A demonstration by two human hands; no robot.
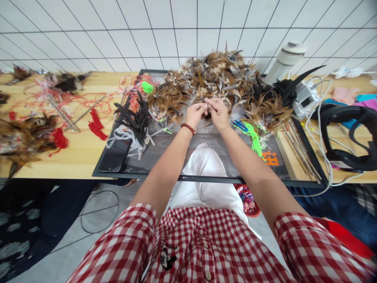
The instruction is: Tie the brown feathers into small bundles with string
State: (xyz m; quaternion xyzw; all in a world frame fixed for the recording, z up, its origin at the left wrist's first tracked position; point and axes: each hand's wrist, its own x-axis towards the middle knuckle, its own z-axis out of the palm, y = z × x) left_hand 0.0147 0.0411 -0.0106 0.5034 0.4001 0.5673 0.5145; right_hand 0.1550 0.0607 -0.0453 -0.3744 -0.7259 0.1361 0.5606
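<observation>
My left hand (195, 115) and my right hand (218, 113) meet at the front edge of a large heap of brown feathers (212, 78). Both are closed, thumbs and fingers pinched together, fingertips nearly touching. What they pinch is too small to make out; dark brown feather tips show just below and between them. Left of my hands lies a bunch of black feathers (141, 118) beside white plastic strips (126, 137). To the right, a bundle of bright green string (255, 137) lies by a blue clip-like tool (240, 125).
A black-framed clear board (165, 177) covers the table's middle, with a phone (115, 157) at its left. Red yarn (96, 125) and more feathers lie farther left. A pale bottle (284, 63), thin sticks (303, 151), white cables and a black headset (347, 137) stand or lie right.
</observation>
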